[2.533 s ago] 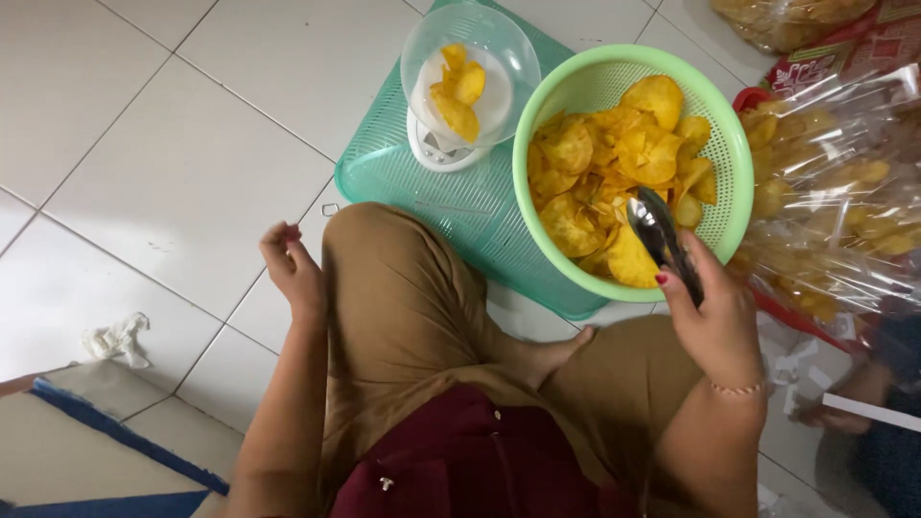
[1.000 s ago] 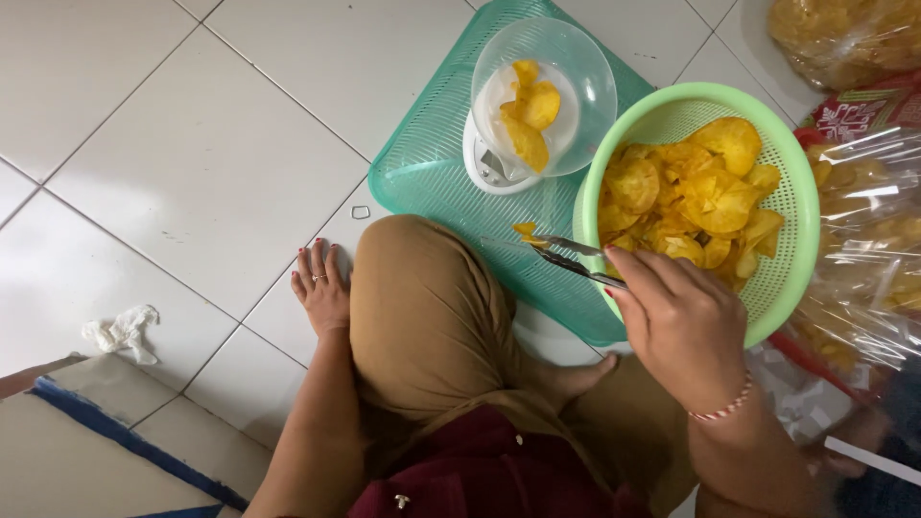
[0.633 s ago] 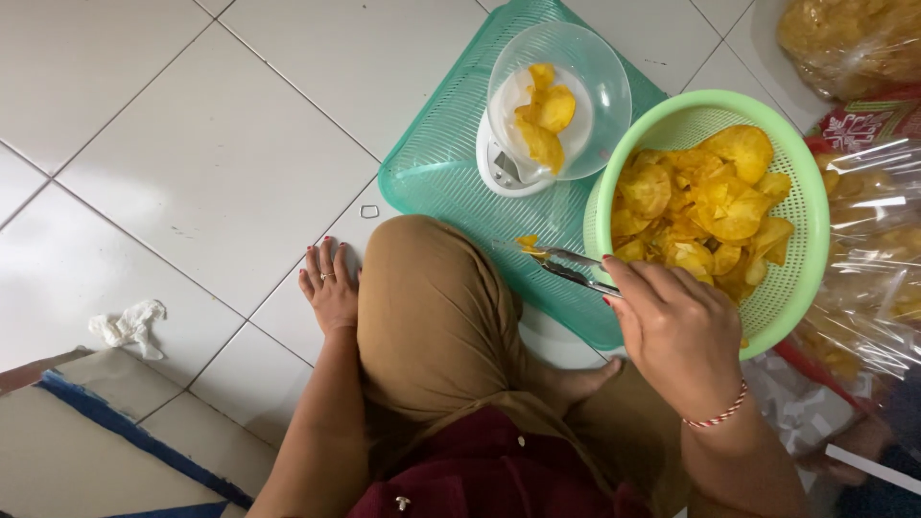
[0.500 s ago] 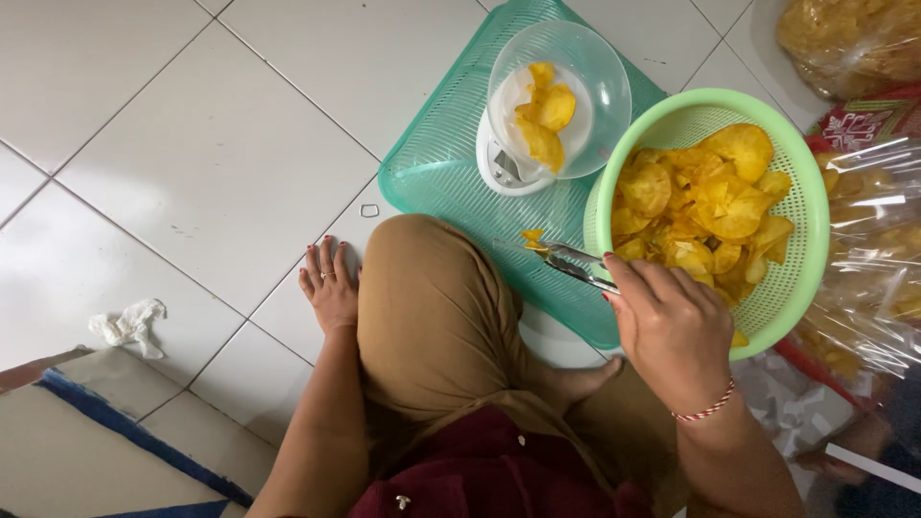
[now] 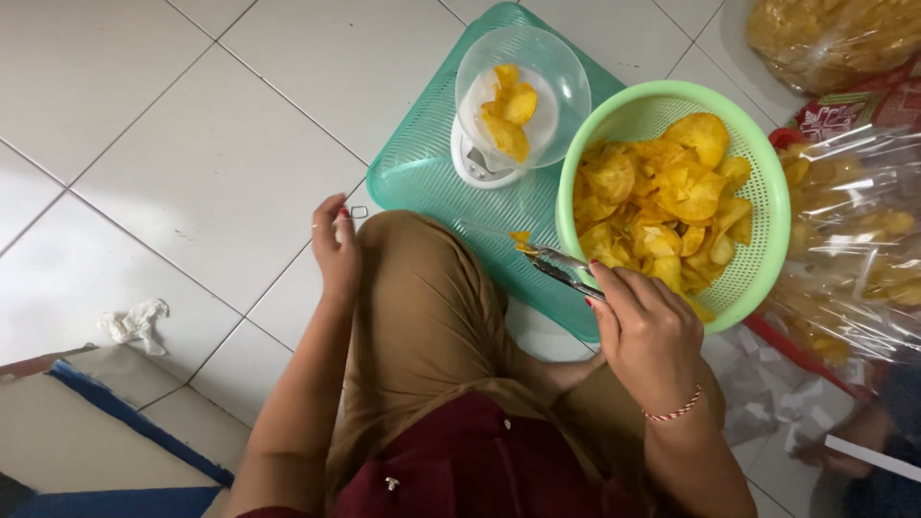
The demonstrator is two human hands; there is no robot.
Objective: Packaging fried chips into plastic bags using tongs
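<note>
While gripped by right hand (image 5: 650,331), tongs (image 5: 556,265) slant up-left, chip (image 5: 520,239) at tip.

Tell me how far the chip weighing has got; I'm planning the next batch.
Done: a few chips lie in the clear bowl on the scale. In hand: the right hand holds tongs pinching one chip over the tray. The left hand rests by the knee. Left: the green basket is full.
</note>
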